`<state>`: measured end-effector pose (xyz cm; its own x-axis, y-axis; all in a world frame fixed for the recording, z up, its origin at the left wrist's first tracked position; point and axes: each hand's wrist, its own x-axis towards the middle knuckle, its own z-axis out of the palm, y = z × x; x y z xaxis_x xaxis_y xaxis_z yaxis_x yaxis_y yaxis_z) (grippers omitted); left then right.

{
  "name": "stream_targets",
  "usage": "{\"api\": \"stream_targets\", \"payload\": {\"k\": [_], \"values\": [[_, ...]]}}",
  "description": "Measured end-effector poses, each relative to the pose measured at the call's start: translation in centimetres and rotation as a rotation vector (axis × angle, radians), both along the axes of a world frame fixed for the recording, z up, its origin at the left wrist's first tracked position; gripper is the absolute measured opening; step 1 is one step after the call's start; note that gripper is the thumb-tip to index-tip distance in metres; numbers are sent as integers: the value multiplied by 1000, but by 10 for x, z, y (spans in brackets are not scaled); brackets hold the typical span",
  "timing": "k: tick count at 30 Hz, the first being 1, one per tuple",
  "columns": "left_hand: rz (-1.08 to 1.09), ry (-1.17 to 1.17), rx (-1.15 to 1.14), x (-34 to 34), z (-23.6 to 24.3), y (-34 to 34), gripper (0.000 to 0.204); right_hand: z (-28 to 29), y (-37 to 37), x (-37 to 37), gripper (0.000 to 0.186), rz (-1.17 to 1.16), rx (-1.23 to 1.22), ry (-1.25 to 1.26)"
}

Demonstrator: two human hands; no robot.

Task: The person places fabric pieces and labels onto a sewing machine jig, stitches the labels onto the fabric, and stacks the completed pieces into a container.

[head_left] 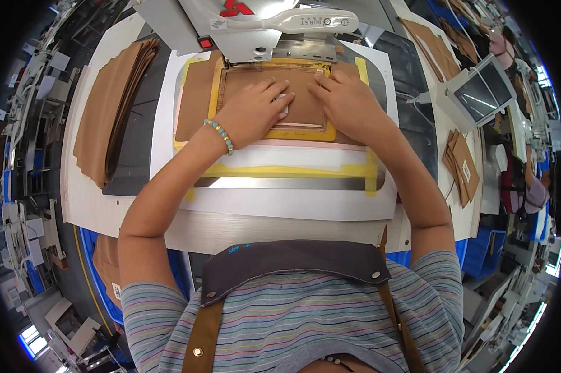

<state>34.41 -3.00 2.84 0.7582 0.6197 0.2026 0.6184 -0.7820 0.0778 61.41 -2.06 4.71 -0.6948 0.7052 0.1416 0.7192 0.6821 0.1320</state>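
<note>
A brown fabric piece lies flat under a yellow-edged rectangular frame beneath the sewing machine head. My left hand, with a beaded bracelet at the wrist, rests over the left part of the frame. Its fingers are bent, and a small whitish piece shows at the thumb; its kind is not clear. At the frame's upper right corner, my right hand presses down with fingers apart and tips bent. Nothing shows in its grasp.
A stack of brown fabric pieces lies at the left; smaller brown pieces lie at the right. A tilted control screen stands beyond them. Yellow tape crosses the white sheet. Other people work at the far right.
</note>
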Motion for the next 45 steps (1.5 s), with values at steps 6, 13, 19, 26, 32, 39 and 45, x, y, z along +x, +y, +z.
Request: {"api": "stream_targets", "payload": {"k": [6,13,19,26,32,39,45], "values": [[35,14,-35,-4,6,-1,44,-6,5,-14,45,64,44,30],[34,-22,-42,-14,1,3,44,-6,11,-34,44,99,60,44],[59,-71,-76,-25,1,6,42,-14,17,-49,44,138,84,103],[86,-51,4,-36,-5,8,44,-10,13,-47,32,245,46,267],[166,29,-1,-39,-2,8,45,15,-11,-20,30,202,-56,240],[184,-149,-97,-73,7,-6,41,6,-17,5,32,168,-95,228],[59,-153,-330,-101,15,-18,42,11,-4,-27,35,239,-83,208]]}}
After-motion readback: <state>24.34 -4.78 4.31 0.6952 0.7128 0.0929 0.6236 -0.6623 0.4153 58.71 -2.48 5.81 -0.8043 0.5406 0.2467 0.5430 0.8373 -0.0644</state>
